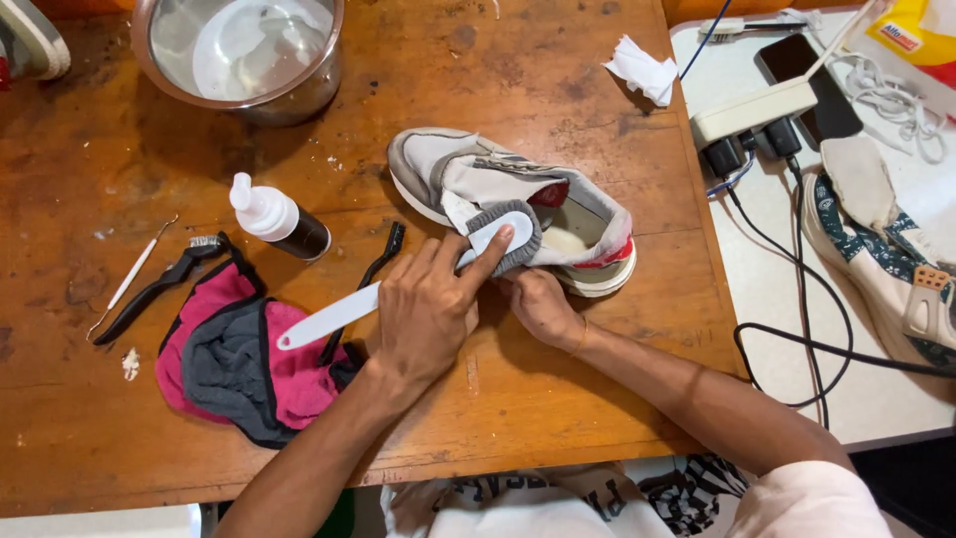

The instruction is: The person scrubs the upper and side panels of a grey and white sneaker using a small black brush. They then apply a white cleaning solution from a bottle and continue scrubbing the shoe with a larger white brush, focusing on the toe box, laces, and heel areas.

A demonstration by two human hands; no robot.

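Observation:
A grey and white sneaker [468, 174] with red trim lies on its side in the middle of the wooden table [558, 399]. My left hand [428, 304] grips a white long-handled brush [334, 317], its forefinger pressing the brush head against the shoe's side. My right hand [543, 304] holds the sneaker from below at its heel end, fingers tucked under the sole.
A pink and grey cloth [239, 364] lies left of my left hand, with a black brush [159, 284], a thin white pick [129, 274] and a small bottle [279, 219] nearby. A metal pot [244, 55] stands at the back. Another shoe [886, 249], cables and a power strip [757, 110] lie on the white surface right.

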